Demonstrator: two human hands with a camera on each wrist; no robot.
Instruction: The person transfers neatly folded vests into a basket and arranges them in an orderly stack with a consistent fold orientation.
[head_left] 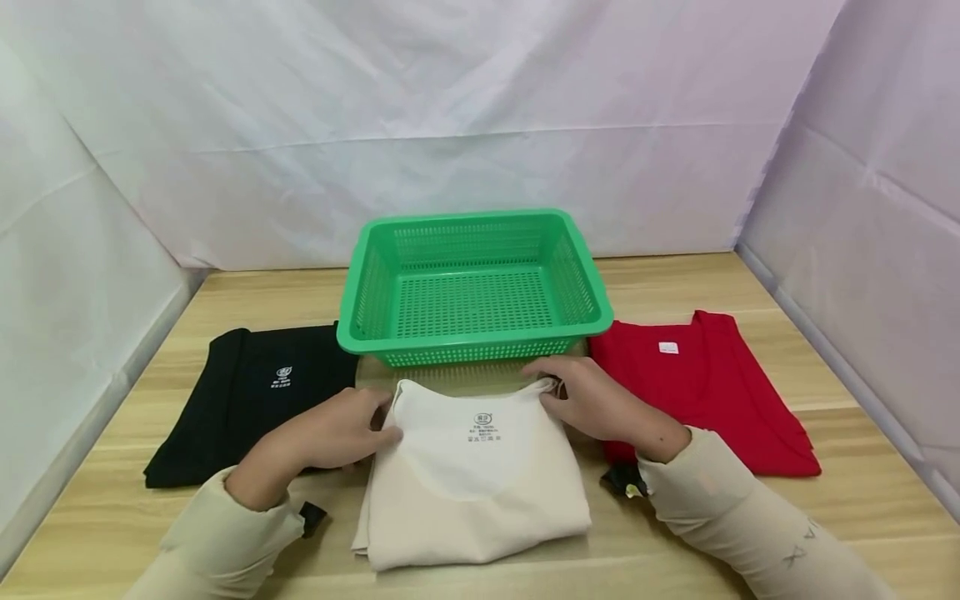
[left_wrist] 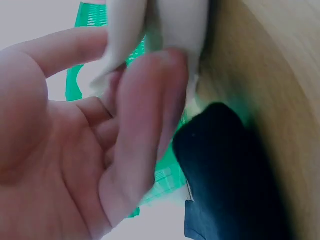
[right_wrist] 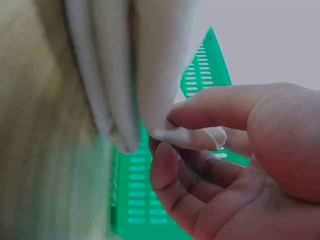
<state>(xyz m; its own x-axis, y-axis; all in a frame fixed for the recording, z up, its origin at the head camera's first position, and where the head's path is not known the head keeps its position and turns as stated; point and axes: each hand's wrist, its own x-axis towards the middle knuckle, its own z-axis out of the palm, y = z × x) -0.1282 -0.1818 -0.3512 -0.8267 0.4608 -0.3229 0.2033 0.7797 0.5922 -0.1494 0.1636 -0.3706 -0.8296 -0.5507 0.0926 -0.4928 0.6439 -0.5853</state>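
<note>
A folded cream shirt (head_left: 480, 517) with a printed neck label lies in the middle of the table, its neckline toward the basket. My left hand (head_left: 330, 429) holds its far left corner; in the left wrist view the thumb and fingers close about the cream cloth (left_wrist: 182, 25). At the far right corner, my right hand (head_left: 600, 400) pinches the shoulder edge. The right wrist view shows thumb and fingertips gripping a small fold of the cloth (right_wrist: 187, 137), with the layers hanging beside it.
Behind the shirt stands a green plastic basket (head_left: 474, 346) with nothing in it. A folded black shirt (head_left: 247, 400) lies to the left and a folded red shirt (head_left: 720, 400) to the right. White sheets (head_left: 465, 100) enclose the wooden table (head_left: 847, 400).
</note>
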